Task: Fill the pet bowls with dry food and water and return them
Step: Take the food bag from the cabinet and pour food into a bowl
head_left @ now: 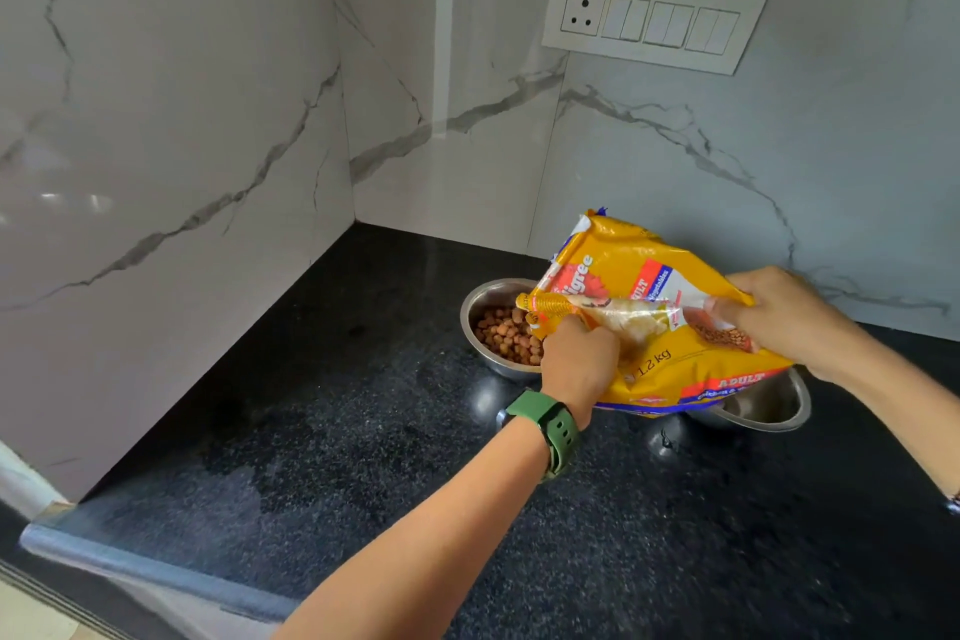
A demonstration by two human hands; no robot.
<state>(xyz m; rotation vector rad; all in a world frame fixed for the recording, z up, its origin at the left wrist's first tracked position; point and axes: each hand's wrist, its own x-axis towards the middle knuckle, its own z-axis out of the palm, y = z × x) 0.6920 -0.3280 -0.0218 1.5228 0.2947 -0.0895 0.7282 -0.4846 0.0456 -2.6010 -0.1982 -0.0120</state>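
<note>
Above the black granite desk [363, 457], a yellow dog-food bag [639, 270] is held tilted over two steel bowls. Left hand [579, 361], its fingers curled, pinches the bag's crumpled mouth; right hand [779, 314] grips the bag's side. Kibble [506, 335] fills the left bowl [480, 307]; the right bowl [769, 403] sits beneath the bag.

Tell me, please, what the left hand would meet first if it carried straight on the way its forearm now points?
Most likely the steel bowl of kibble, just beyond the left hand that grips the yellow food bag by its mouth; depth is unclear from one view.
</note>
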